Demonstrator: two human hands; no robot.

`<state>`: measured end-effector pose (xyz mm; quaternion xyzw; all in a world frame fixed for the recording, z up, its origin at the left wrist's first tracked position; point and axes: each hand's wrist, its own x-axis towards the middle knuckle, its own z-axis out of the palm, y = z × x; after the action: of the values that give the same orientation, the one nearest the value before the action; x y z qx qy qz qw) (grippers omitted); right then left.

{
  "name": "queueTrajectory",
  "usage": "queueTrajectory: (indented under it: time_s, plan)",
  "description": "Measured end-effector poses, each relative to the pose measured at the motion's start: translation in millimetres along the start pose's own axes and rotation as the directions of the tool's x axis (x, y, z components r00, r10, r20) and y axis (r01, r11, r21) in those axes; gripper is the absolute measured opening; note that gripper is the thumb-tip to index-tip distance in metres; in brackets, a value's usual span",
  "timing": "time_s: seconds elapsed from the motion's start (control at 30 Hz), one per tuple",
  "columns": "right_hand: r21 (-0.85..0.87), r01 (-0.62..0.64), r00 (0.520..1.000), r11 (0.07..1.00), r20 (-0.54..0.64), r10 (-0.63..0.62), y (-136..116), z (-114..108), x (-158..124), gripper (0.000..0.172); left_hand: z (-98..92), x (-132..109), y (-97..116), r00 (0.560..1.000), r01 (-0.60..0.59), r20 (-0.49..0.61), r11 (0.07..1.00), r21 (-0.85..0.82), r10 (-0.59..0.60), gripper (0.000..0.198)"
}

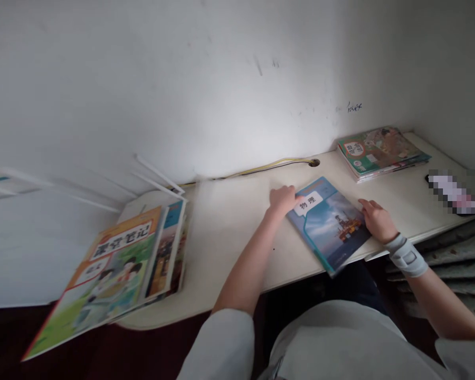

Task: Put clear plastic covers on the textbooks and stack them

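A blue physics textbook (332,224), its cover showing an offshore oil rig, lies tilted on the desk with its lower corner past the front edge. My left hand (284,200) grips its upper left side, the thumb over the cover near the white title label. At the right side of the book is my right hand (378,220), fingers bent around that edge, partly hidden. A grey wristband (408,257) is on my right wrist.
A stack of booklets (388,150) lies at the back right, with a pixelated phone-shaped object (455,195) nearby. At the left, several books (119,269) stand in a white rack (158,176). A cable (261,168) runs along the wall into a desk hole (314,163). Patterned fabric (455,264) hangs at the right.
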<state>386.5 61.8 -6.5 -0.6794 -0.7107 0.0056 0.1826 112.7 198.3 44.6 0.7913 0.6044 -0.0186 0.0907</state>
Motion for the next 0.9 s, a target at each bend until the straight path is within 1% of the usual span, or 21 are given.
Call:
queueTrajectory:
  time_s: [0.13, 0.2, 0.23, 0.27, 0.33, 0.4, 0.47, 0.5, 0.53, 0.63, 0.77, 0.83, 0.9]
  plan:
    - [-0.123, 0.09, 0.993, 0.988, 0.085, -0.08, -3, 3, 41, 0.043, 8.7, -38, -34, 0.995, -0.003, 0.104, 0.999, -0.052, 0.009, 0.036]
    - [-0.148, 0.091, 0.991, 0.985, 0.115, -0.074, -3, 2, 58, 0.042, 12.7, -47, -43, 0.994, -0.007, 0.112, 0.993, -0.115, 0.02, 0.037]
    - [-0.153, 0.063, 0.992, 0.986, 0.116, -0.046, -2, 0, 63, 0.041, 14.1, -48, -44, 0.995, -0.007, 0.099, 0.989, -0.15, 0.022, 0.037]
    - [-0.156, 0.019, 0.994, 0.988, 0.109, -0.001, 0, -3, 66, 0.041, 15.2, -45, -44, 0.997, -0.008, 0.08, 0.983, -0.183, 0.023, 0.036]
    - [-0.161, -0.107, 0.987, 0.981, 0.102, 0.125, 8, -11, 65, 0.04, 16.9, -34, -40, 0.999, -0.022, 0.036, 0.969, -0.247, 0.032, 0.036]
    - [-0.174, -0.229, 0.955, 0.958, 0.152, 0.256, 21, -22, 56, 0.041, 18.2, -16, -32, 0.999, -0.048, 0.002, 0.952, -0.302, 0.051, 0.036]
    - [-0.179, -0.3, 0.911, 0.937, 0.236, 0.337, 34, -32, 43, 0.043, 19.5, 1, -23, 0.997, -0.079, -0.023, 0.935, -0.347, 0.076, 0.032]
    - [-0.165, -0.312, 0.897, 0.936, 0.274, 0.347, 39, -36, 37, 0.044, 20.2, 8, -19, 0.996, -0.093, -0.031, 0.927, -0.363, 0.088, 0.029]
    - [-0.14, -0.311, 0.892, 0.94, 0.299, 0.34, 43, -38, 33, 0.043, 20.8, 14, -16, 0.995, -0.105, -0.037, 0.921, -0.375, 0.098, 0.025]
    - [-0.051, -0.284, 0.91, 0.957, 0.299, 0.286, 45, -39, 26, 0.035, 22.3, 22, -10, 0.993, -0.12, -0.054, 0.915, -0.386, 0.107, 0.018]
    - [-0.034, -0.244, 0.933, 0.969, 0.264, 0.244, 35, -30, 35, 0.02, 23.2, 15, -13, 0.993, -0.102, -0.091, 0.926, -0.364, 0.073, 0.016]
    - [-0.058, -0.235, 0.936, 0.97, 0.254, 0.242, 26, -24, 43, 0.019, 23.1, 7, -18, 0.994, -0.077, -0.105, 0.937, -0.341, 0.043, 0.013]
    - [-0.08, -0.242, 0.938, 0.967, 0.238, 0.254, 13, -17, 52, 0.023, 22.4, -1, -25, 0.994, -0.039, -0.105, 0.95, -0.31, 0.007, 0.01]
